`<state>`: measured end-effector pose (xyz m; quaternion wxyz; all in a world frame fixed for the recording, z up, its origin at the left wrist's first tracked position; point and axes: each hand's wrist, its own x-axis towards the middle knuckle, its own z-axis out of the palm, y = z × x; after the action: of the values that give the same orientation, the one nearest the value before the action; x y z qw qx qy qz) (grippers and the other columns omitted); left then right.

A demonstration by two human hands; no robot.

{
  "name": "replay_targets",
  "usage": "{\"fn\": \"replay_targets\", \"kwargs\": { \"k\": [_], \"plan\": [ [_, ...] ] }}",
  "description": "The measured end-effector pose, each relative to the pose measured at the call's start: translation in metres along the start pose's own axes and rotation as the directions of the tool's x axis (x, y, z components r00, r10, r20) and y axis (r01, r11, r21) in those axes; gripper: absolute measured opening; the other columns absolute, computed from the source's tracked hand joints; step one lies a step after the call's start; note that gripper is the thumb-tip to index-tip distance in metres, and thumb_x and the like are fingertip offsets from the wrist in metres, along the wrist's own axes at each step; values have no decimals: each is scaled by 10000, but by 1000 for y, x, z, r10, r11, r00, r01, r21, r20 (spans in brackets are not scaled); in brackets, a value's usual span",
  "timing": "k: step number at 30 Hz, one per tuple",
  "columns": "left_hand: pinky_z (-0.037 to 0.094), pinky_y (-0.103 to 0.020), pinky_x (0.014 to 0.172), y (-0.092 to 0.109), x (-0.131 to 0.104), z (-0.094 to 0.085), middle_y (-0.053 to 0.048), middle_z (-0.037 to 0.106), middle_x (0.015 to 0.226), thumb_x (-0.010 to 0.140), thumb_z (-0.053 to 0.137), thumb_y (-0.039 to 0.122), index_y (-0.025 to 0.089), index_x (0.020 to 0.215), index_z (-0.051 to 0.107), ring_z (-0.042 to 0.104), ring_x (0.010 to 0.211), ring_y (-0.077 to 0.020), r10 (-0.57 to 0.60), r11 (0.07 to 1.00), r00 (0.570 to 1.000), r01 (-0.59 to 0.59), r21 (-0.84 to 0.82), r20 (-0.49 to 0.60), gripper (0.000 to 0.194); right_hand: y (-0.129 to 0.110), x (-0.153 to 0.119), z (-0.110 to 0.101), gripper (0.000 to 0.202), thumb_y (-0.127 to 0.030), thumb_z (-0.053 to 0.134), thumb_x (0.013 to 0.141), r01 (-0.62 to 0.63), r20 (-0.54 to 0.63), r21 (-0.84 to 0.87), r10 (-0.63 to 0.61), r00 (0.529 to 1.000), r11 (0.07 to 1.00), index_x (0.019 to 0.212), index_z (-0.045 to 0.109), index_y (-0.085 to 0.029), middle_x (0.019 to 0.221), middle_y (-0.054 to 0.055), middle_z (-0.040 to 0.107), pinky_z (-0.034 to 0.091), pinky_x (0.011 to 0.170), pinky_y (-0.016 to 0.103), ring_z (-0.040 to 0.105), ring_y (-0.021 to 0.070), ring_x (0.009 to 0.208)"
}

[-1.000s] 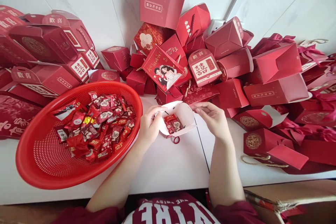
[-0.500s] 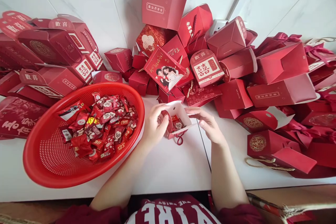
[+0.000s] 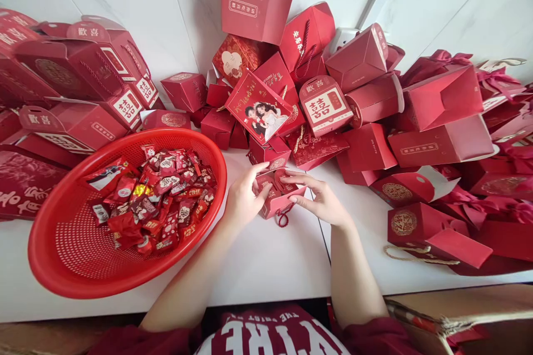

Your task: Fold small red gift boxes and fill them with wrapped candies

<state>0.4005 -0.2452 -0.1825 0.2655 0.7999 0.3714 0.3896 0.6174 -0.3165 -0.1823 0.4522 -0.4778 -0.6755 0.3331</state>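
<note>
A small red gift box (image 3: 276,209) stands on the white table between my hands, a dark red cord loop (image 3: 283,219) at its front. My left hand (image 3: 245,195) curls around the left side, its thumb over the left flap. On the other side my right hand (image 3: 320,198) grips the box, fingers on the right flap and thumb against the front. Both side flaps lean inward and hide most of the inside. To the left is a red plastic basket (image 3: 45,255) holding wrapped candies (image 3: 166,183).
Red gift boxes (image 3: 328,108) are heaped against the tiled wall, with more piled at the left (image 3: 70,66) and right (image 3: 441,94). A white socket (image 3: 343,37) shows behind the heap. An open cardboard carton (image 3: 462,305) stands below the table's front edge at right.
The side flaps of the box have folded inward under my fingers, covering the candies that showed inside. My right hand has come down and left, closer to the box. The view has shifted slightly.
</note>
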Motion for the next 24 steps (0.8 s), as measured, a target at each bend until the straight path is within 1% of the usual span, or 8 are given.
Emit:
{"fn": "replay_targets", "kwargs": {
  "k": [5,9,12,14,16,18,20,24],
  "plan": [
    [515,-252,701,-1,2,-1,-10,716,1085,894,618,181,227,1039,667,649,805,-126,34,999,999,-33,-35,34,160,7,0,5,361,-406,681,911,-67,-62,28,69,996,997,1255,644,-303,1303,55,662,490,1060,433,620,243,1207],
    [538,-328,859,1,3,-1,-45,699,1122,904,646,283,223,1078,651,663,1035,-198,60,998,997,-59,-22,48,184,4,0,2,273,-412,665,924,-26,-40,42,28,999,999,1174,698,-307,1268,47,684,452,1098,453,589,255,1254],
    [451,-513,1051,5,2,1,-123,596,1329,740,815,498,230,1334,521,558,1243,-327,50,997,999,-51,61,20,715,0,-1,-1,308,-512,557,965,84,-29,50,-82,996,995,1017,773,-299,1389,42,612,387,1151,502,497,296,1359],
    [363,-612,1117,8,0,2,-189,405,1518,613,879,567,231,1517,300,394,1398,-415,61,997,997,-63,46,50,1125,-2,0,0,448,-619,484,958,161,2,-8,-161,987,987,975,795,-297,1513,21,495,312,1193,542,392,334,1436],
    [342,-622,1143,9,-2,4,-198,251,1604,635,879,509,255,1590,79,285,1469,-420,77,996,989,-70,-58,129,1272,-4,2,3,520,-688,456,934,199,47,-96,-196,980,975,995,796,-299,1573,2,412,234,1225,562,308,354,1479],
    [379,-571,1145,8,-4,5,-168,243,1614,751,793,348,291,1597,-25,302,1475,-367,73,980,983,-39,-197,169,1178,-6,3,7,554,-713,439,926,209,53,-157,-203,978,965,1010,785,-289,1576,11,404,224,1228,559,302,354,1480],
    [365,-540,1170,4,-4,6,-137,283,1600,798,665,203,307,1600,-23,339,1460,-325,44,956,990,-3,-293,134,1062,-7,3,9,593,-732,408,925,218,9,-196,-221,975,956,976,769,-264,1553,36,427,260,1214,545,331,350,1461],
    [303,-522,1209,-10,-2,14,-117,390,1524,787,551,180,253,1598,138,379,1420,-321,31,894,999,-14,-447,30,913,-4,-1,1,592,-734,391,929,188,-107,-300,-229,967,935,1009,714,-245,1472,88,474,329,1167,530,394,344,1406]
  ]
}}
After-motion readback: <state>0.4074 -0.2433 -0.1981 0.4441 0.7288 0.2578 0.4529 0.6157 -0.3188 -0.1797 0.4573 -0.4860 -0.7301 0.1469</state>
